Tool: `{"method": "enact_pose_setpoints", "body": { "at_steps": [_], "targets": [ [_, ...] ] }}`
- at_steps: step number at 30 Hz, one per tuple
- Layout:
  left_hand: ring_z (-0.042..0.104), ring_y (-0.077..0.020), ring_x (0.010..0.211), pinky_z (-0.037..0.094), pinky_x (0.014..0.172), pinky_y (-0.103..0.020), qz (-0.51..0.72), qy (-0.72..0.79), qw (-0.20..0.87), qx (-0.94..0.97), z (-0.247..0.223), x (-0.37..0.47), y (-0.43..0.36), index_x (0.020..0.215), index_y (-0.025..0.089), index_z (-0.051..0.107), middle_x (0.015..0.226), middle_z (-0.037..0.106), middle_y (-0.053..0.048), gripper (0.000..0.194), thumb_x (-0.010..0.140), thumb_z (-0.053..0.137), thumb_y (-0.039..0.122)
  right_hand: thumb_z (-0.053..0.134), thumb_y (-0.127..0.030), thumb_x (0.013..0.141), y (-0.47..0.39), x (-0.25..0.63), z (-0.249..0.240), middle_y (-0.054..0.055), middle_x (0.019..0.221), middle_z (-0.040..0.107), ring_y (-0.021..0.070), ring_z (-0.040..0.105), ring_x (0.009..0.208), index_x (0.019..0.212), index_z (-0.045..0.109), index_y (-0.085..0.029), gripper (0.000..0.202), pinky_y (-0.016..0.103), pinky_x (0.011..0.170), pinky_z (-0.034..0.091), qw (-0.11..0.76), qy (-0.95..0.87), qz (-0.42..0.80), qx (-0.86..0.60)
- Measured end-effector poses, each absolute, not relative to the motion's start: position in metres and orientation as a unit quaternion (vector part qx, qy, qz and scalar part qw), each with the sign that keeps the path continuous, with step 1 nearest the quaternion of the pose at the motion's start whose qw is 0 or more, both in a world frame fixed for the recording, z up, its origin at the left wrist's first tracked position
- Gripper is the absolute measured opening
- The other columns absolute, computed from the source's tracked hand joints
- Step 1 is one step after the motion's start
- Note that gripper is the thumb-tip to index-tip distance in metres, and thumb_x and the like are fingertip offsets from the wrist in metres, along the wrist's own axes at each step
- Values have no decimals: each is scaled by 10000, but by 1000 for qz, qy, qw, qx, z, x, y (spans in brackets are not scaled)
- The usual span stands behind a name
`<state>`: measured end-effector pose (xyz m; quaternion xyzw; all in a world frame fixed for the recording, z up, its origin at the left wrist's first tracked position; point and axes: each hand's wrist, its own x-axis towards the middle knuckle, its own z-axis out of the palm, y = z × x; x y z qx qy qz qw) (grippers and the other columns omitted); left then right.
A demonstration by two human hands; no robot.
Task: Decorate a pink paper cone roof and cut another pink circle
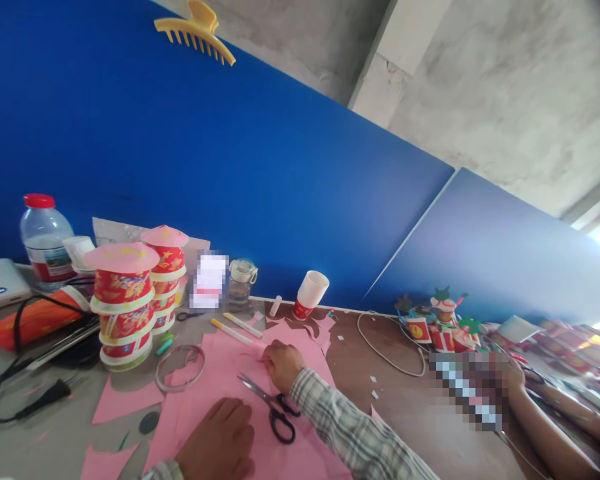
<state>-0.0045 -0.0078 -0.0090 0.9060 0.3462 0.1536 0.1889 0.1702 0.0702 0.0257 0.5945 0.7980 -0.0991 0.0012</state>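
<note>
Large sheets of pink paper (pixel 215 373) cover the desk in front of me. My left hand (pixel 217 440) rests on the paper with its fingers curled in, and its palm is hidden. Farther forward, my right hand (pixel 283 365) is closed, its fingertips pinching at the pink paper near the pens. Black-handled scissors (pixel 275 403) lie on the paper between my hands, blades slightly apart, beside my right wrist. A white pen with a yellow cap (pixel 237 331) lies just beyond my right hand. To the left is a roll of clear tape (pixel 180 368).
Stacked red paper-cup lanterns (pixel 125 300) stand at left, near a bottle (pixel 47 233) and black cables. A phone (pixel 209 283), glass jar (pixel 241 283) and stacked cups (pixel 311 293) line the blue partition (pixel 230 167). At right, another person's arms (pixel 545 427) reach in beside decorated cups (pixel 443 330).
</note>
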Motion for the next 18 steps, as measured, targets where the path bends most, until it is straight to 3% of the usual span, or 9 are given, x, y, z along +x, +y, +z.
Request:
{"method": "enact_pose_setpoints", "body": {
  "at_steps": [3,5,8,10,14,16,18],
  "targets": [
    [478,-243,977,355,891,-413,143,355,193,903,-5,-3,-9,792,297,612,973,617,0,182,655,585,413,489,-199,812,78,194,39,47,1003,617,218,561,897,907,631,-218,172,314,782,391,-13,774,-66,629],
    [470,-247,1007,326,920,-432,138,362,198,900,-3,-2,-10,834,287,610,1019,611,-12,202,655,595,381,480,-154,796,82,215,52,69,1125,560,251,492,1040,1001,600,-243,254,328,851,344,-33,752,-37,657],
    [468,-240,1031,330,922,-423,137,361,202,900,-6,-2,-11,943,284,573,1075,600,-21,292,658,607,338,500,-205,782,78,236,64,160,1201,464,327,434,1091,1211,438,-186,433,407,860,322,-52,717,-14,694],
    [489,-233,1009,365,892,-396,148,356,194,902,-11,-3,-11,976,289,554,1048,619,-16,330,655,616,337,520,-265,774,63,237,63,154,1201,457,320,441,1078,1250,383,-189,501,398,849,340,-53,724,-30,687],
    [562,-211,841,436,763,-338,185,344,156,907,-14,-4,-11,864,292,601,884,669,2,217,668,594,384,541,-427,747,17,215,44,10,1010,575,210,530,936,1060,544,-311,334,265,806,393,-28,790,-108,603],
    [569,-200,750,446,686,-319,188,338,140,911,-11,-2,-12,777,282,615,805,670,5,166,677,574,408,582,-501,685,-4,205,36,7,972,564,231,524,914,927,600,-318,304,274,752,409,-18,806,-125,578],
    [563,-193,684,440,629,-307,187,334,133,914,-5,-1,-13,721,273,613,736,659,7,157,681,562,416,561,-473,703,-16,202,31,22,989,538,250,507,926,928,595,-313,278,301,758,398,-17,812,-127,570]
  ]
}}
